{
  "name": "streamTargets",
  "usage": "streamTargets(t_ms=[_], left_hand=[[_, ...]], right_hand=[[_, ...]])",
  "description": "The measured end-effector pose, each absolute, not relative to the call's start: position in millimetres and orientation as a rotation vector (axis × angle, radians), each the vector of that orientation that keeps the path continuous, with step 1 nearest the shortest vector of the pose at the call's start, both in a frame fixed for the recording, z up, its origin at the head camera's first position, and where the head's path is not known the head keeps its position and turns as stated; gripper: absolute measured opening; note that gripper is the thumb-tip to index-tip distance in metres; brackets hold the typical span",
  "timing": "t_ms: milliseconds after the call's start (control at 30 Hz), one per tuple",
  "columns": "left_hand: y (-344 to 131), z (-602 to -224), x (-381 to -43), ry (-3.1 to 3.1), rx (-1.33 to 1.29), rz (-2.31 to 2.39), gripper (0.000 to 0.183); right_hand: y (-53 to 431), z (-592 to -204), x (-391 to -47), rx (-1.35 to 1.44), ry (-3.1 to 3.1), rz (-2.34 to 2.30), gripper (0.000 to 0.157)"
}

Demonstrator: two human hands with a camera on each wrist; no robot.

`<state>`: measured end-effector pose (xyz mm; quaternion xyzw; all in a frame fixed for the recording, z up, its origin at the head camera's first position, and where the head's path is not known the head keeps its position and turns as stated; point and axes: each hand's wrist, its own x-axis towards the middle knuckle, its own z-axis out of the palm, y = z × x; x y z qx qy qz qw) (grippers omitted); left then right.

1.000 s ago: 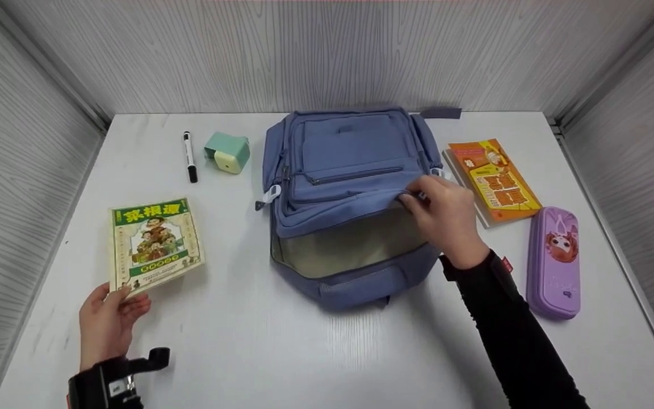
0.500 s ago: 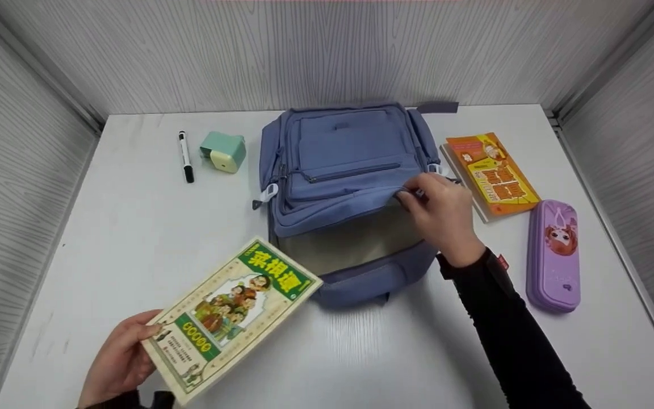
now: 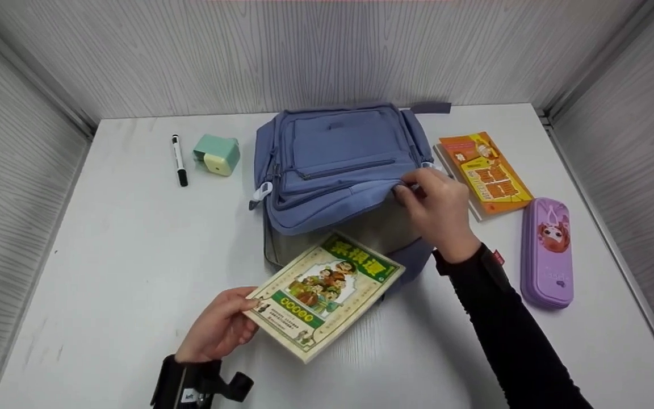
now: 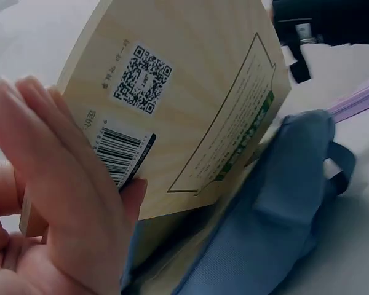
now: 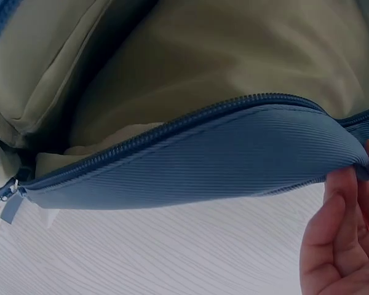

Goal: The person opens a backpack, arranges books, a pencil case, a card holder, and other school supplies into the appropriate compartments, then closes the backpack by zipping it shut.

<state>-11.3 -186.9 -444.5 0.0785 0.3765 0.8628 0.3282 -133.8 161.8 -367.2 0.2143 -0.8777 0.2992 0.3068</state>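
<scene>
Clamped: your left hand (image 3: 219,324) on near book (image 3: 327,295), right hand (image 3: 441,213) on backpack flap (image 3: 327,213). Seemingly loading; next, angle book inward.

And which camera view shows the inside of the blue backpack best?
The right wrist view: the beige lining fills much of the picture, and the zipper edge is clear. The head view shows only part of the lining, because the book covers some. The left wrist view shows just a strip below the book.
</scene>
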Motion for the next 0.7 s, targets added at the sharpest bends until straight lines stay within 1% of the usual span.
streamTargets(t_ms=[100, 267, 467, 500, 567, 633, 700], left_hand=[[-165, -441, -21, 0.996, 0.094, 2.274, 0.032], [-124, -427, -39, 1.122, -0.203, 2.302, 0.022], [-80, -423, -71, 1.189, -0.512, 2.423, 0.006], [-75, -420, -76, 1.185, -0.534, 2.453, 0.007], [-67, -417, -86, 1.158, -0.533, 2.514, 0.019], [-62, -422, -100, 1.144, -0.527, 2.559, 0.029], [-58, -428, -113, 1.174, -0.493, 2.582, 0.033]], right_hand=[[161, -366, -135, 0.572, -2.312, 0.788, 0.008], [161, -368, -135, 0.581, -2.302, 0.793, 0.006], [160, -370, -135, 0.588, -2.285, 0.817, 0.007], [160, -370, -135, 0.587, -2.285, 0.820, 0.007], [160, -370, -135, 0.585, -2.288, 0.830, 0.007], [160, -370, -134, 0.583, -2.287, 0.845, 0.006], [159, -371, -134, 0.582, -2.282, 0.860, 0.007]])
